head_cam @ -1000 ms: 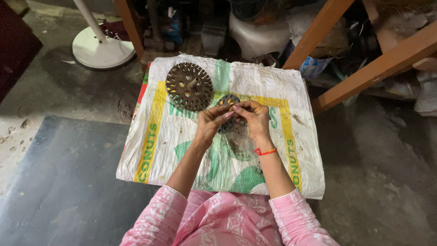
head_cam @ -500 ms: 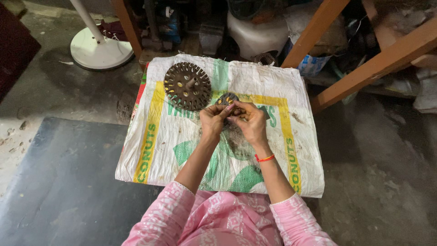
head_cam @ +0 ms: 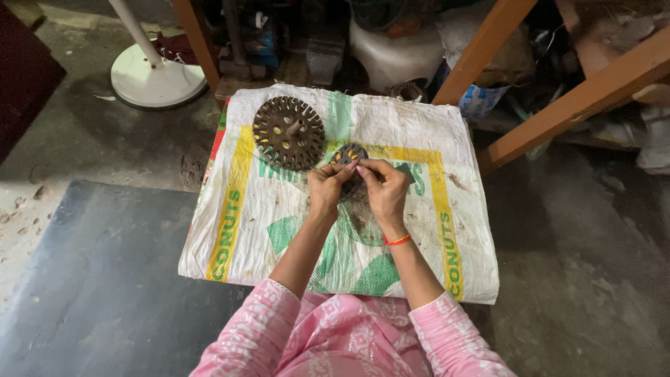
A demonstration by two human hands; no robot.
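**Small slotted metal part pinched between both hands over a woven sack**

A white woven sack point(head_cam: 419, 139) with green and yellow print fills the middle of the frame, spread flat on a grey concrete floor point(head_cam: 593, 279). On its upper left lies a round, rust-brown slotted metal disc point(head_cam: 288, 132) with a short shaft at its centre, apart from the hands.

Just right of that disc, at the frame's centre, the left hand point(head_cam: 326, 190) and right hand point(head_cam: 382, 188) meet around a smaller dark slotted metal part point(head_cam: 347, 153). Both hands are closed on it, fingertips pinching its lower edge, so only its upper half shows.

Judging by its look, the part is rigid steel, dense for its size and not fragile. The slotted rim probably has sharp or gritty edges, and any grease would make it slippery. The safest hold seems to be across its rim, thumb against fingers, as now.

It is dark grey-brown and rounded, with pale slots or holes; finer detail is too small to tell.
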